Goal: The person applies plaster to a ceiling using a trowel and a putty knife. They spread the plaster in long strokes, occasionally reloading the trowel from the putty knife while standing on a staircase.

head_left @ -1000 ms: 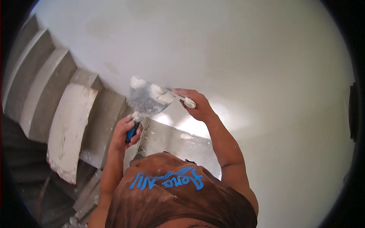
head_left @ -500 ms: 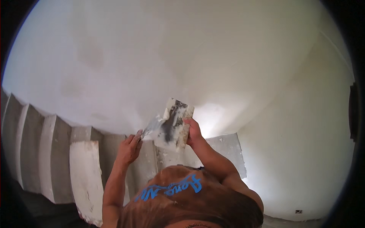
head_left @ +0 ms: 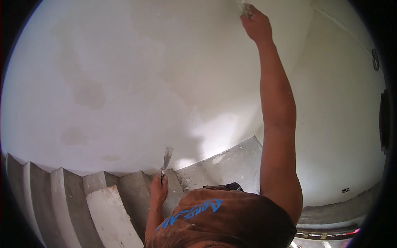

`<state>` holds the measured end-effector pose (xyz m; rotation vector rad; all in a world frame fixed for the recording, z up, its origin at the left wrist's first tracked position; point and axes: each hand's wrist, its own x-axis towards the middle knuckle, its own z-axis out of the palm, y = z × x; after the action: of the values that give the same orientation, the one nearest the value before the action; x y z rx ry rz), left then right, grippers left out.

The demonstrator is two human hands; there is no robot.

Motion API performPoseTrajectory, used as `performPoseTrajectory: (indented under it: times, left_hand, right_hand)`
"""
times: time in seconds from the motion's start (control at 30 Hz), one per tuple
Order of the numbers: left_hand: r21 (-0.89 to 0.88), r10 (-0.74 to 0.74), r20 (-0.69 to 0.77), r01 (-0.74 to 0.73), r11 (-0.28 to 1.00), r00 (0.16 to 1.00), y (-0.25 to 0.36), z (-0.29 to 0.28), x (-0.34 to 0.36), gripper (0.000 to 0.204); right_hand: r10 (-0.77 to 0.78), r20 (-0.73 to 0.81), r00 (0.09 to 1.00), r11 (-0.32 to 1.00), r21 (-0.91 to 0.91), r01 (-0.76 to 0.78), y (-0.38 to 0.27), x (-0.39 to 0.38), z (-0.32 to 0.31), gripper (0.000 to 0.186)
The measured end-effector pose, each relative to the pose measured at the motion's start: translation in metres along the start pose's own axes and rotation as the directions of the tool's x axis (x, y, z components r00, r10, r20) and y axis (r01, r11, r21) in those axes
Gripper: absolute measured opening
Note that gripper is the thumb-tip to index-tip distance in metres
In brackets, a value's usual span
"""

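Note:
Low in front of me, my left hand [head_left: 159, 185] is closed around the handle of a putty knife [head_left: 167, 157], its thin metal blade pointing up. My right hand [head_left: 257, 25] is raised high at the end of a stretched arm, near the top edge of the view. It grips a plastering trowel [head_left: 243, 6], of which only a small pale, smeared part shows; the rest is hidden or out of view. Behind both hands rises a pale plastered wall [head_left: 165, 74] with darker damp-looking patches. I cannot tell whether the trowel touches it.
Bare concrete steps [head_left: 70, 198] run along the wall's foot at the left. A whitish board [head_left: 113, 215] leans on or lies over them. A grey concrete landing [head_left: 235, 165] is at the middle right. Another pale wall [head_left: 331, 124] has a small dark outlet [head_left: 345, 190] low down.
My right hand has swung up and away with the trowel, from chest level to the top of the view. My left hand has dropped lower, and the putty knife has parted from the trowel.

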<state>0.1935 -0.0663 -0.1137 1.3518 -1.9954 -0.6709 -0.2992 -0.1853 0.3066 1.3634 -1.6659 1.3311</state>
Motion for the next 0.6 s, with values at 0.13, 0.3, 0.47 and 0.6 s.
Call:
performPoseTrajectory:
  times: [0.13,0.3,0.47,0.6]
  left_hand:
    - [-0.016,-0.055,0.018,0.056,0.998,0.998,-0.013,0.000,-0.017,0.038]
    - [-0.065,0.035,0.022,-0.033,0.997,0.999,-0.036,-0.007,-0.014,0.037]
    - [-0.057,0.135,0.125,-0.128,0.990,0.983,-0.007,-0.026,0.028,0.040]
    - [-0.039,0.174,0.062,-0.172,0.984,0.983,0.004,-0.038,0.035,0.041]
  right_hand:
    - [-0.007,0.011,1.000,0.997,-0.074,0.008,-0.016,-0.045,0.039,0.048]
    - [-0.106,0.023,0.994,0.990,-0.087,0.107,-0.065,-0.175,0.092,0.040]
    - [-0.109,0.370,0.923,0.991,0.110,0.073,-0.122,-0.342,0.126,0.055]
    - [-0.067,0.403,0.913,0.966,0.256,-0.042,-0.111,-0.287,0.070,0.055]
